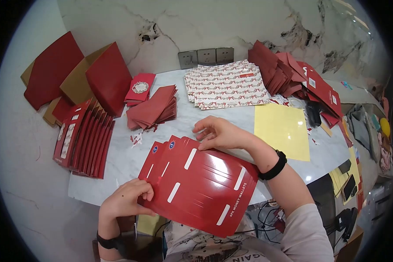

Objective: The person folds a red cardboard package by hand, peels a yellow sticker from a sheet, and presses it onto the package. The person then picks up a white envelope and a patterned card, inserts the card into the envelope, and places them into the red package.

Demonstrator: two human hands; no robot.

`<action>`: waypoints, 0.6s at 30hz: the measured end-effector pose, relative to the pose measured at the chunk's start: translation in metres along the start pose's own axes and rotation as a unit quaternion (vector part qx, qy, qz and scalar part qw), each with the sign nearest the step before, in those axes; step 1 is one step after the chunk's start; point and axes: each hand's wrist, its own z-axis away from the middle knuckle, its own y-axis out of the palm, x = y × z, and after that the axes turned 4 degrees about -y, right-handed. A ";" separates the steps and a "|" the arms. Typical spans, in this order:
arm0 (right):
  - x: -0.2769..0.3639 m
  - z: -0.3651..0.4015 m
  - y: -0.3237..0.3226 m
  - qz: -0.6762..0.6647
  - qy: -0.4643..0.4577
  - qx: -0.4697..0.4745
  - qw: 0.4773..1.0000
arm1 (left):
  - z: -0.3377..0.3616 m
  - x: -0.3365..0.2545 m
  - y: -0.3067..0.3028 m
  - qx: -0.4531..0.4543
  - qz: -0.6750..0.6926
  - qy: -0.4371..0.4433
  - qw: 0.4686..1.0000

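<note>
Several red printed cardboard sleeves [205, 187], marked "4PK MONEY WALLETS" and pierced with white-looking slots, lie fanned in a stack over the table's front edge. My left hand [129, 196] is closed on their left edge, thumb below and fingers curled on top. Over the far edge of the sleeves is my right hand [218, 134], thumb touching the card and fingers curved but apart. Beyond the hands sit a pile of plain red envelopes [155, 107] and a smaller stack of red envelopes with a pale oval emblem [139, 88].
Patterned white sheets [229, 85] are stacked at the back, beside a yellow sheet [281, 131]. More red envelopes [273, 72] heap up at back right. Upright red sleeves [85, 139] stand at the left, near large red boards [109, 78]. Paper scraps [136, 139] litter the marble table [118, 161].
</note>
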 end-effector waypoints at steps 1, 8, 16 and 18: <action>0.000 0.004 -0.005 -0.007 0.014 0.001 1.000 | -0.003 0.003 0.004 0.000 0.000 0.000 1.000; 0.005 0.004 -0.029 0.141 0.072 0.063 0.985 | -0.027 -0.019 0.029 -0.136 -0.018 -0.010 0.991; 0.011 0.002 -0.018 0.218 -0.009 -0.054 0.974 | -0.072 0.010 -0.008 -0.297 0.061 -0.005 0.953; 0.017 0.001 -0.010 0.209 -0.071 -0.127 0.967 | -0.087 0.015 -0.020 -0.283 0.054 0.023 0.957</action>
